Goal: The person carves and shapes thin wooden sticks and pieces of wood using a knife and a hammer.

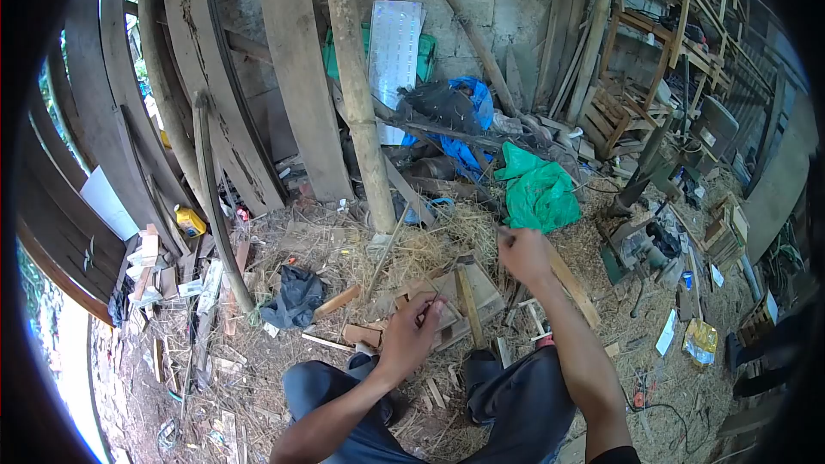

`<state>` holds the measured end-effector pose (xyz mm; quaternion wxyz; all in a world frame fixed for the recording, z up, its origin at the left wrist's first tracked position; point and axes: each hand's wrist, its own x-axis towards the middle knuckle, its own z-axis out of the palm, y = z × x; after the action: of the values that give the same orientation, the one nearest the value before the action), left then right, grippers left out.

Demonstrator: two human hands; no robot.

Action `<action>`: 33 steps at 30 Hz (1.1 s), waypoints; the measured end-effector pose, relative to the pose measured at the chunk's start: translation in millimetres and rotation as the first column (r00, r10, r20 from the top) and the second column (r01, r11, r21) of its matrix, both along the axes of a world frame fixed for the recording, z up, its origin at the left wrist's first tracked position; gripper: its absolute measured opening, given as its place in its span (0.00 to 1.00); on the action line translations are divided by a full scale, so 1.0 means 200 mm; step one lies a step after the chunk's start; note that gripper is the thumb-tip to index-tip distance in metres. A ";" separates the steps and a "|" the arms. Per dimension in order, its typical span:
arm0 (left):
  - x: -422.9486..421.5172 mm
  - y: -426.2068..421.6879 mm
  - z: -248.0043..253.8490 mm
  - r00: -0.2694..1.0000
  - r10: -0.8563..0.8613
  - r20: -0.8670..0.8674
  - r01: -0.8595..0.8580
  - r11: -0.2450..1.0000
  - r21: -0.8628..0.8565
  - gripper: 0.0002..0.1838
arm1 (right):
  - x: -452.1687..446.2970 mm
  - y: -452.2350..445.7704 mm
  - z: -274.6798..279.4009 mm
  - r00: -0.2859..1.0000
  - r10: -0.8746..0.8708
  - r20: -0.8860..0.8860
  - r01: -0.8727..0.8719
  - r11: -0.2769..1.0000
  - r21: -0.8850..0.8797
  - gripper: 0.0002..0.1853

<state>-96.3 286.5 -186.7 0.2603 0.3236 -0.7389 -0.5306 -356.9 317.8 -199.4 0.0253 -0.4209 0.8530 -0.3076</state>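
My left hand [411,335] is closed in a pinch above the wooden boards between my feet. A thin dark sliver shows at its fingertips, too small to name. Further forward and to the right, my right hand [526,255] is raised with its fingers curled closed. Something small and dark shows at its fingertips, but its kind is unclear. Between the hands, a long wooden handle with a dark end [469,305] lies over a flat wooden board [485,292]. Small wood blocks [362,335] lie beside my left hand.
A green plastic sheet [537,193] lies beyond my right hand. A dark plastic bag [296,296] is on the straw-covered ground at left, with a yellow container [190,222] behind it. A wooden post [357,94] stands ahead. Scrap wood and a wooden chair frame [632,107] crowd the right.
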 end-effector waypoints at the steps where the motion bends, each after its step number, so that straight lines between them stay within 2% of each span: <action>1: -0.01 -0.01 -0.02 0.999 0.017 -0.028 -0.018 0.999 -0.035 0.11 | 0.11 0.02 0.10 0.992 0.116 -0.050 -0.116 0.993 0.012 0.10; 2: -0.02 -0.02 -0.03 0.998 0.032 -0.056 -0.036 0.997 -0.070 0.11 | 0.21 0.03 0.17 0.968 0.231 -0.097 -0.229 0.973 0.030 0.09; 3: -0.03 -0.02 -0.01 0.998 0.034 -0.054 -0.038 0.997 -0.071 0.11 | 0.26 0.01 0.15 0.968 0.233 -0.095 -0.231 0.972 0.028 0.09; 5: -0.03 -0.02 0.05 0.996 0.091 -0.007 -0.091 0.994 -0.054 0.10 | 0.34 -0.01 0.09 0.858 0.362 -0.364 -0.355 0.931 0.087 0.08; 6: -0.03 -0.01 0.04 0.996 0.089 0.003 -0.089 0.994 -0.058 0.10 | 0.34 -0.04 0.09 0.867 0.361 -0.343 -0.337 0.933 0.128 0.09; 8: -0.04 0.00 0.01 0.992 0.112 -0.056 -0.121 0.974 -0.192 0.10 | 0.34 -0.06 0.10 0.897 0.301 -0.323 -0.267 0.953 0.147 0.09; 9: -0.03 0.01 0.02 0.993 0.104 -0.048 -0.112 0.974 -0.195 0.10 | 0.33 -0.06 0.11 0.916 0.248 -0.314 -0.199 0.963 0.179 0.10; 11: -0.04 0.02 0.05 0.993 0.113 0.033 -0.109 0.990 -0.093 0.10 | 0.32 -0.06 0.12 0.923 0.242 -0.299 -0.187 0.962 0.199 0.11; 13: -0.04 0.02 0.05 0.994 0.110 -0.008 -0.110 0.988 -0.111 0.10 | 0.28 -0.06 0.13 0.927 0.238 -0.291 -0.177 0.959 0.220 0.12; 15: -0.02 0.03 0.07 0.993 0.113 -0.047 -0.118 0.984 -0.136 0.10 | 0.18 -0.07 0.07 0.957 0.097 -0.273 -0.052 0.984 0.169 0.13; 17: 0.02 0.07 0.10 0.998 0.064 0.006 -0.062 0.982 -0.178 0.11 | -0.07 -0.06 -0.04 0.952 -0.194 -0.237 0.237 0.956 0.171 0.14; 18: 0.03 0.07 0.07 0.998 0.068 0.003 -0.066 0.980 -0.186 0.11 | -0.14 0.00 -0.03 0.950 -0.229 -0.214 0.269 0.946 0.179 0.14; 20: 0.01 0.02 -0.02 0.986 -0.018 -0.165 -0.004 0.991 -0.132 0.12 | -0.13 0.05 0.01 0.945 -0.265 -0.194 0.300 0.937 0.180 0.13; 21: 0.00 -0.01 -0.05 0.984 -0.012 -0.175 -0.011 0.992 -0.127 0.12 | -0.10 0.06 0.03 0.950 -0.262 -0.168 0.284 0.951 0.124 0.12; 23: 0.02 -0.04 -0.09 0.983 -0.044 -0.178 0.076 0.980 0.181 0.12 | -0.04 0.08 0.05 0.956 -0.255 -0.148 0.269 0.959 0.086 0.11; 24: 0.00 -0.01 -0.04 0.966 -0.048 -0.255 0.128 0.944 0.304 0.13 | 0.01 0.06 0.07 0.985 -0.123 -0.117 0.116 0.991 -0.068 0.11; 25: -0.01 0.00 0.00 0.965 -0.051 -0.256 0.130 0.944 0.303 0.13 | 0.07 0.04 0.09 0.994 0.014 -0.106 -0.038 0.973 -0.227 0.12; 26: -0.01 0.01 0.04 0.961 -0.064 -0.270 0.163 0.918 0.362 0.13 | 0.13 0.02 0.11 0.995 0.012 -0.103 -0.035 0.973 -0.228 0.12; 28: -0.01 0.02 0.08 0.958 -0.076 -0.275 0.191 0.886 0.422 0.14 | 0.27 0.01 0.15 0.941 0.212 -0.263 -0.264 0.947 -0.183 0.08; 30: -0.01 0.03 0.10 0.937 -0.115 -0.330 0.285 0.798 0.531 0.14 | 0.31 -0.04 0.12 0.943 0.208 -0.260 -0.256 0.952 -0.166 0.10; 33: -0.01 0.05 0.07 0.953 -0.113 -0.280 0.236 0.858 0.456 0.13 | 0.29 -0.06 0.12 0.947 0.169 -0.275 -0.200 0.976 -0.091 0.12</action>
<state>-98.2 295.8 -171.8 0.2102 0.2420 -0.5714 -0.7555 -299.9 306.0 -175.5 -0.0852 -0.5371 0.7859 -0.2944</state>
